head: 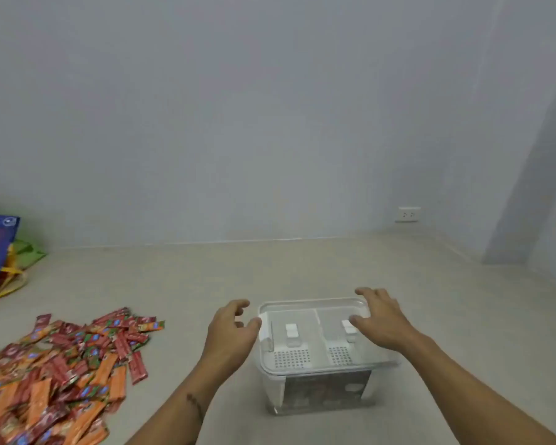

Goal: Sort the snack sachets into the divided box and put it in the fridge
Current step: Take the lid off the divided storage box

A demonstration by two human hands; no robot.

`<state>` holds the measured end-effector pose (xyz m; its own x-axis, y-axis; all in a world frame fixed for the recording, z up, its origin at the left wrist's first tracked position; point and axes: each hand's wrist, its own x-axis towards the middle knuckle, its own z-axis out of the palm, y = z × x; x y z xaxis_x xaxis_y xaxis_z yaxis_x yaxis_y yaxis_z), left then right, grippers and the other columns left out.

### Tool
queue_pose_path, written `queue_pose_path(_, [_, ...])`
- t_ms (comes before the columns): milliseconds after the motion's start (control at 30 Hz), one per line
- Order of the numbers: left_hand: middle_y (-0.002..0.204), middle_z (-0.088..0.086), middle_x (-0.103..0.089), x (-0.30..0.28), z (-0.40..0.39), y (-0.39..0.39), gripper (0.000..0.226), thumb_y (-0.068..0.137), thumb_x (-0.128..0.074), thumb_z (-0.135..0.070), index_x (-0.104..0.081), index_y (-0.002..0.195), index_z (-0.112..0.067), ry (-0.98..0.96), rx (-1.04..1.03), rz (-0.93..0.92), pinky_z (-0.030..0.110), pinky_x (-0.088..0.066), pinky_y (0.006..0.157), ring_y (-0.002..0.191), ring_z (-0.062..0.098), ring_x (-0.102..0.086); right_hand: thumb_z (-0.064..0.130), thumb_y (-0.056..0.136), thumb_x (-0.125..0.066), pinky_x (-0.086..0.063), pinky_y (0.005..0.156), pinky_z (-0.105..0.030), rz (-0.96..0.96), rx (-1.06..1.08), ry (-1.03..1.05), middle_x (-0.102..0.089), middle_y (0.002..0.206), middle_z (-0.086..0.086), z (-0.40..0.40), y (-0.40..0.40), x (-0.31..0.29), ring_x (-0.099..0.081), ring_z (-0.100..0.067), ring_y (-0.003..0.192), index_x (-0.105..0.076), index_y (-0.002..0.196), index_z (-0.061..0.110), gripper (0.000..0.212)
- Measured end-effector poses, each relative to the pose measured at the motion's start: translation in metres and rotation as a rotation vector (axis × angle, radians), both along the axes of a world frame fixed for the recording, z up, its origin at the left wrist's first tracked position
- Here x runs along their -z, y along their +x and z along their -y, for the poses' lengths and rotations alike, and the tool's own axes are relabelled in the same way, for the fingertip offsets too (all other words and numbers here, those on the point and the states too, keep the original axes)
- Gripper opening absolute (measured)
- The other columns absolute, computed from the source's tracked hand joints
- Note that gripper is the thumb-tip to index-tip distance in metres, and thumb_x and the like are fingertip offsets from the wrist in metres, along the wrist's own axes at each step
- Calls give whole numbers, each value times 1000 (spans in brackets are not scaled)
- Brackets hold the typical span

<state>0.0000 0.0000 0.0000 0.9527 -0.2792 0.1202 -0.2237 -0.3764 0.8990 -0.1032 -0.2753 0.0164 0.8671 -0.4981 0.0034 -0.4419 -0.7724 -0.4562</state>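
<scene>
We find the divided box [315,354] on the floor in front of the person, its clear lid [312,308] on. The left hand [230,332] hovers at the lid's left edge, fingers loosely curled and apart, gripping nothing. The right hand [381,319] lies over the right rim, fingers spread; whether it touches we cannot tell. The snack sachets [61,374] lie heaped well to the left, unsorted. We judge the risk: an uneven lift could jerk the lid free and tip the light box.
</scene>
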Motion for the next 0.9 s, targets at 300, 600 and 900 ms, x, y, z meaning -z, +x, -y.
queue_pose_path(300, [134, -11, -38, 39, 54, 4, 57, 87, -65, -25, -43, 140, -24, 185, -55, 19, 16, -36, 94, 106, 3, -46, 36, 91, -55, -48, 93, -39, 55, 37, -23, -31, 147, 3, 21, 10, 51, -44, -25, 124, -33, 147, 30, 60])
queue_pose_path(600, [124, -15, -46, 56, 56, 11, 41, 92, -54, -25, -47, 132, -30, 254, -139, 110, 12, -33, 89, 102, -2, -46, 34, 89, -54, -47, 87, -42, 51, 31, -58, -29, 149, -1, 19, 30, 54, -46, -30, 120, -38, 144, 28, 58])
queue_pose_path(900, [117, -12, -43, 54, 4, 24, 39, 91, -50, -31, -48, 129, -31, 329, -206, 146, 25, -47, 87, 99, 8, -53, 32, 88, -56, -48, 88, -47, 48, -18, -51, -32, 148, -6, -30, 61, 53, -48, -37, 119, -43, 142, 24, 56])
